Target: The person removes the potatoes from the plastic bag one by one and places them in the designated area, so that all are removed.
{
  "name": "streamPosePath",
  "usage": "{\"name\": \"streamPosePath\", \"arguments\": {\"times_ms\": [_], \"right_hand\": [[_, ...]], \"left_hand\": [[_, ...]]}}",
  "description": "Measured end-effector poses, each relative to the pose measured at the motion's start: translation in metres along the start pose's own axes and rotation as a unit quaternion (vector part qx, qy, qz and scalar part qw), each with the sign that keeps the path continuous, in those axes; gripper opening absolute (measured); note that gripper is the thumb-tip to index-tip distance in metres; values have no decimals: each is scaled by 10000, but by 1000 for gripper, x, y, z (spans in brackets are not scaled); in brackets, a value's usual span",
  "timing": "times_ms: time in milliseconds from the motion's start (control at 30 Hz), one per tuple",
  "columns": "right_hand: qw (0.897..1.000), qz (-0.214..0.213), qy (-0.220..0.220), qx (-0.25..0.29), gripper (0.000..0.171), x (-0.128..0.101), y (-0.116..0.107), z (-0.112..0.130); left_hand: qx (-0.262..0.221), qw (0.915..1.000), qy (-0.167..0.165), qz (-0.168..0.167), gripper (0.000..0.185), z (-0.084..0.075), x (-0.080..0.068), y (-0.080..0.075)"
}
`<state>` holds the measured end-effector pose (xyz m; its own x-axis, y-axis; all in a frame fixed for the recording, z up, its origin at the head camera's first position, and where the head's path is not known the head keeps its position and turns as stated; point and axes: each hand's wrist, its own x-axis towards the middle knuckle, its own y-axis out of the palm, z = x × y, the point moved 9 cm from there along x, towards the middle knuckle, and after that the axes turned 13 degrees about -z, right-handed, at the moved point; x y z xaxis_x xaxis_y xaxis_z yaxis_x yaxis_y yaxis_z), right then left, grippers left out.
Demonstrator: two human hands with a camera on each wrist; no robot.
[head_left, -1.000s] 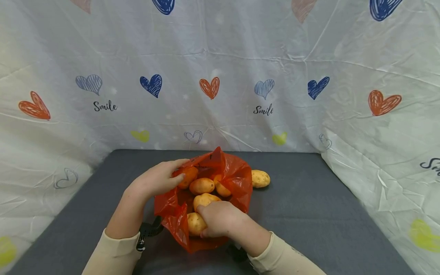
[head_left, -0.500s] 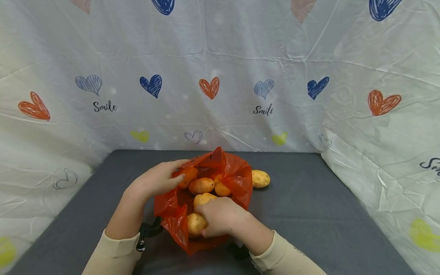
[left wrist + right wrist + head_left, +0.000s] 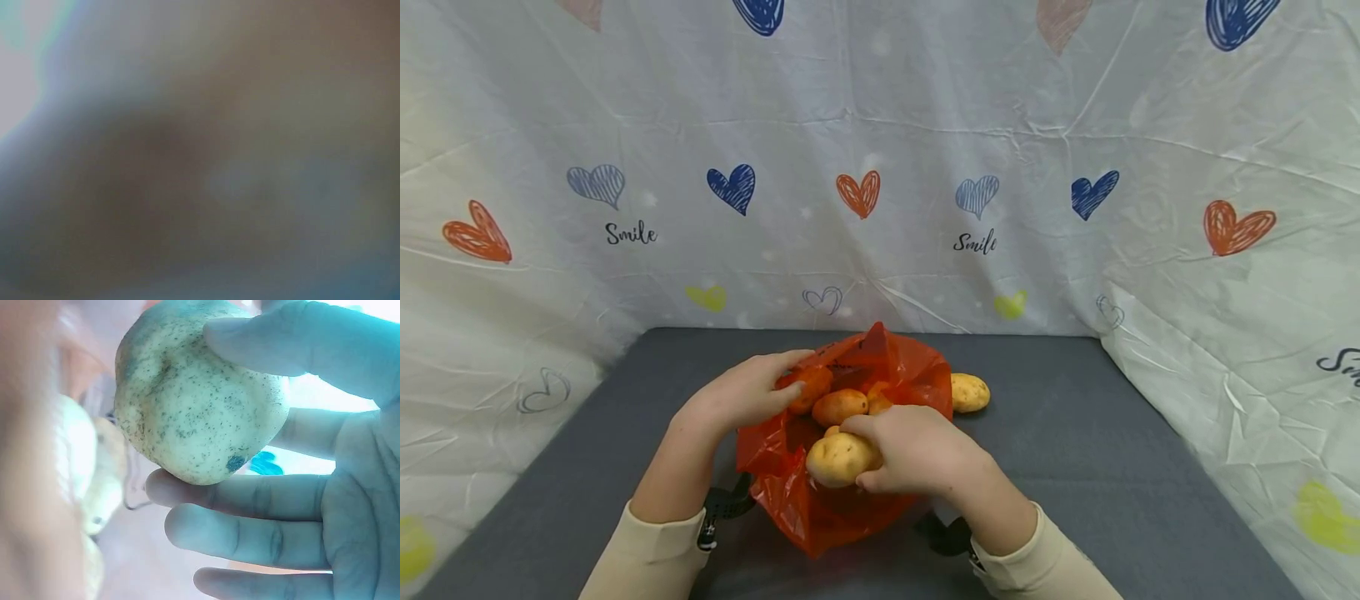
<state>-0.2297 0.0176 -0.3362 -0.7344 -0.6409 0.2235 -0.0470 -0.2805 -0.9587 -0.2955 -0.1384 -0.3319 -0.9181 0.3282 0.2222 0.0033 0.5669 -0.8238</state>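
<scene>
The right hand (image 3: 917,450) grasps a potato (image 3: 838,458) just above the red plastic bag (image 3: 820,517) on the grey bench (image 3: 1075,467). The left hand (image 3: 741,392) pinches the bag's far rim, holding it open. Another potato (image 3: 968,392) lies just beside the bag.

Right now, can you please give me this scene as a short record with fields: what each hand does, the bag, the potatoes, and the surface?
Right hand: the right hand grips a pale yellow speckled potato above the bag's mouth; thumb and fingers curl round it.
Left hand: the left hand holds the far left rim of the crumpled orange plastic bag.
Bag contents: several more potatoes lie inside.
Outside the bag: one lone potato lies on the table just right of the bag.
Surface: dark grey table.
Left wrist view: too blurred to tell anything.
</scene>
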Motion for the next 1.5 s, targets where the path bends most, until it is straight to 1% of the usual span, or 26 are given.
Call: {"name": "streamPosePath", "arguments": {"times_ms": [133,267,400,500,567,733,867,967,1133,1200,1367,1500], "right_hand": [[9989,-192,120,402,49,-6,-17,-6],[9970,-458,202,597,52,-13,-33,-13],[9933,-752,233,850,51,-18,-48,-21],[9898,-1046,231,939,54,-22,-59,-27],[9872,-1285,151,938,55,-24,-67,-29],[9755,-1817,-21,1242,62,-31,-86,-37],[9651,-2069,59,1605,64,-36,-99,-48],[9570,-2243,66,1837,65,-40,-107,-55],[9451,-2418,75,2195,64,-45,-114,-68],[9425,-2463,154,2254,61,-46,-115,-74],[9340,-2503,529,2492,52,-44,-114,-93],[9282,-2435,911,2663,46,-41,-109,-115]], "left_hand": [[7,10000,-13,-12,54,0,0,-1],[18,10000,-5,-12,54,0,1,0],[29,10000,-34,42,55,0,1,1],[87,9999,-64,74,55,0,1,1],[133,9998,-77,90,54,0,1,1],[103,9998,-134,102,55,1,1,2],[70,9997,-193,105,56,2,1,3],[90,9998,-171,111,56,2,1,4],[119,9997,-168,130,57,3,2,5],[114,9996,-201,131,56,3,3,5],[95,9996,-213,160,57,3,3,5],[129,9996,-163,196,57,2,3,6]]}}
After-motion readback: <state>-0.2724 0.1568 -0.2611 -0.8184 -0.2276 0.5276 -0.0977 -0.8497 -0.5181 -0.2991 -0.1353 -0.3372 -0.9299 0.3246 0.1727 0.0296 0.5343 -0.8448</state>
